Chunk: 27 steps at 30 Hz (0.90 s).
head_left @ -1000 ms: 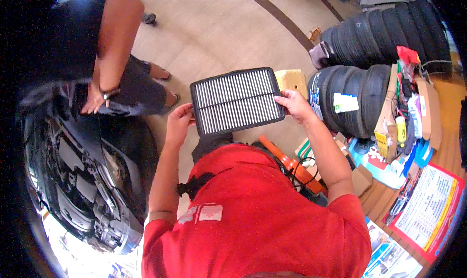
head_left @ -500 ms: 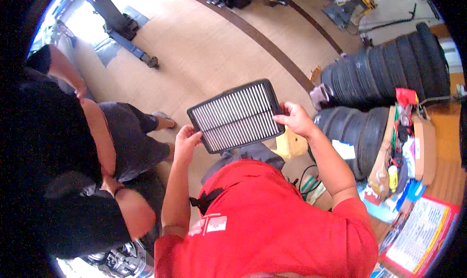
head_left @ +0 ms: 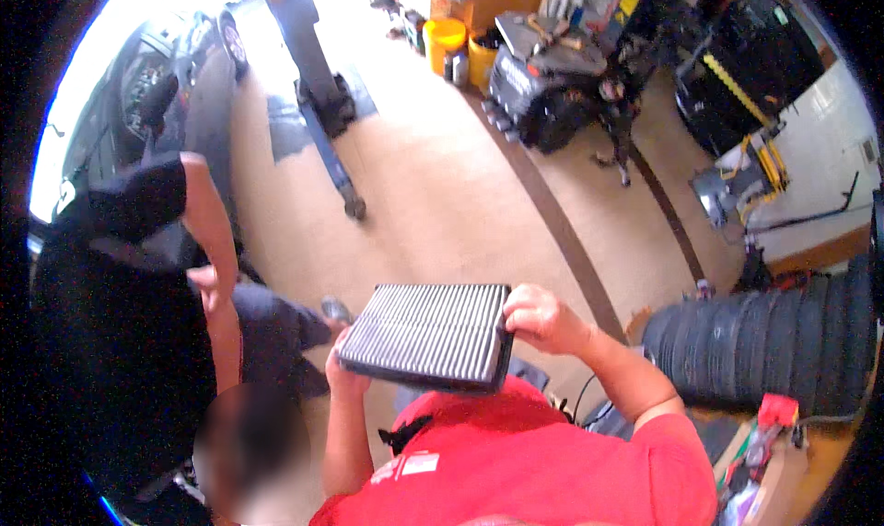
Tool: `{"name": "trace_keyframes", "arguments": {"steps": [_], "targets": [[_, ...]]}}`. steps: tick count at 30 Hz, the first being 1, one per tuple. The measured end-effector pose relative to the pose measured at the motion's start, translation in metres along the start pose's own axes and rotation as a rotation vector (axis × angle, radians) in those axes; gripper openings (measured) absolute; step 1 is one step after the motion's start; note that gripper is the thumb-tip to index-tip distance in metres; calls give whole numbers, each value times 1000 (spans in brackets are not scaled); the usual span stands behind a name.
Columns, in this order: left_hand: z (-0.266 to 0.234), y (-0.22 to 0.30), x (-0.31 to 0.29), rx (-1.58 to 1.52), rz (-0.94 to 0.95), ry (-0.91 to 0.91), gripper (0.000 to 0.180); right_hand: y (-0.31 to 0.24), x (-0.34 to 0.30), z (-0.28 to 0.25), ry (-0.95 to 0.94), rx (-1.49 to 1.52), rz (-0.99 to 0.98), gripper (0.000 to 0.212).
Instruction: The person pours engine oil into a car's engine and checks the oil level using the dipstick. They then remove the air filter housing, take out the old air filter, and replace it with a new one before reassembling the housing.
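From afar I watch a rectangular, black-framed filter with whitish pleats, tilted before a red shirt, left hand closed on its left edge (fingers partly hidden), right hand curled round its right edge, black rubber tyres at right.

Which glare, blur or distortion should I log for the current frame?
All in the head view: glare whites out the upper left, around the dark car; a blurred patch lies lower left; fisheye curves the brown floor stripe; the pleated filter shows distinct ridges.
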<state>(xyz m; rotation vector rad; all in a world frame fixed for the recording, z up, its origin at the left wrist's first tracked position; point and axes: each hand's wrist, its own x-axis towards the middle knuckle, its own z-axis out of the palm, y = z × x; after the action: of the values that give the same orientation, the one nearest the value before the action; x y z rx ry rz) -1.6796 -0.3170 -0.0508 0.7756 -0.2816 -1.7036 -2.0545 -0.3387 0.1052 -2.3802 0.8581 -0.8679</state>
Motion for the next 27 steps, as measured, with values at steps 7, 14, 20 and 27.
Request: {"name": "trace_keyframes", "arguments": {"steps": [7, 14, 20, 27], "targets": [[78, 17, 120, -186, -169, 11, 35, 119, 95, -74, -39, -135, -145, 9], [113, 31, 291, -37, -145, -92, 42, 275, 198, -102, -28, -204, -140, 6], [193, 79, 468, -78, -296, -93, 43, 393, 298, -153, 134, -389, 0, 12], [247, 136, 680, 87, -256, -324, 60, 561, 387, -187, 317, -301, 118, 19]]}}
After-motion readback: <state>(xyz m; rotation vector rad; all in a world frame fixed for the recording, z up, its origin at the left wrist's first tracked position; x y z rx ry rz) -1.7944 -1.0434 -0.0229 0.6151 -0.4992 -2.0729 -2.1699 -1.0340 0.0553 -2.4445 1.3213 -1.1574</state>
